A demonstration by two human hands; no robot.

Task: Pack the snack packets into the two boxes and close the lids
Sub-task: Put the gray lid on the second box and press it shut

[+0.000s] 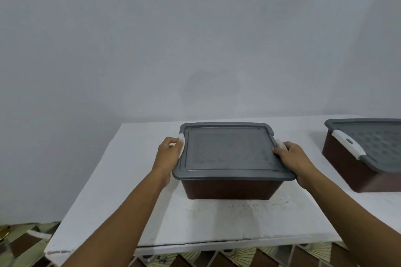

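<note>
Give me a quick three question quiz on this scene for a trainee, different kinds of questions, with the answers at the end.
1. True or false: the centre box and the right box are both lidded.
2. What do the left hand and the right hand grip on the centre box? A) the middle of the lid; B) its left latch and right latch; C) nothing.
3. Fill in: both boxes stand on a ___ table.

Key: 1 true; 2 B; 3 white.
</note>
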